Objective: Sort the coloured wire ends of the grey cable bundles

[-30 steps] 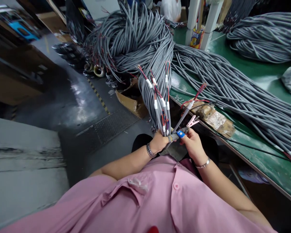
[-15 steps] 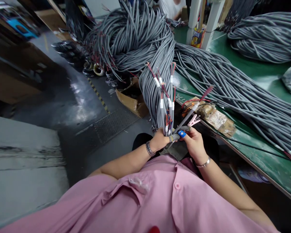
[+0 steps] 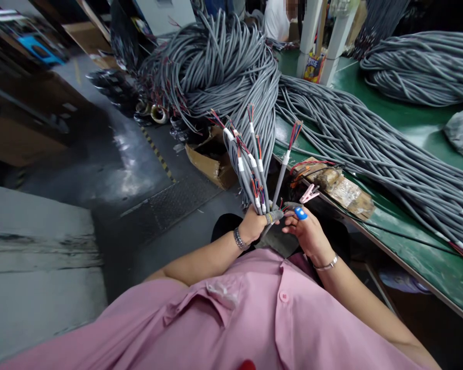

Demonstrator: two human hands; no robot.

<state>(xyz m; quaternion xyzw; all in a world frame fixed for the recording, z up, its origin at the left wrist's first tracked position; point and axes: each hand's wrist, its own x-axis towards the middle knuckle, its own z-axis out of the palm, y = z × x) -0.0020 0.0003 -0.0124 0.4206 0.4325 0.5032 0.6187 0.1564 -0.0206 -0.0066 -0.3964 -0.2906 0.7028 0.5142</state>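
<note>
My left hand [image 3: 253, 224] is closed around several grey cables [image 3: 244, 177], with a grey cover on its thumb. White bands mark the cables near their ends, where thin red, blue and dark wires [image 3: 250, 114] fan out. One grey cable [image 3: 281, 180] stands apart at the bundle's right, its coloured wires spread at the top. Just right of my left thumb, my right hand [image 3: 306, 229] pinches short thin wires [image 3: 284, 208] at a lower cable end. A blue cover is on the right thumb and a grey one on a finger. The pinch point is partly hidden.
A large heap of grey cable [image 3: 216, 61] hangs over the bench's left end. More cables [image 3: 362, 128] lie along the green bench [image 3: 412, 121]. At its edge are a taped wooden block [image 3: 341, 187] and a pink clip [image 3: 309, 193]. An opened carton [image 3: 206, 162] stands below.
The cable at the right has swung more upright and its wires have fanned out. The bundle's tops have shifted left. Short wires now show between my hands, and the right fingers have opened somewhat.
</note>
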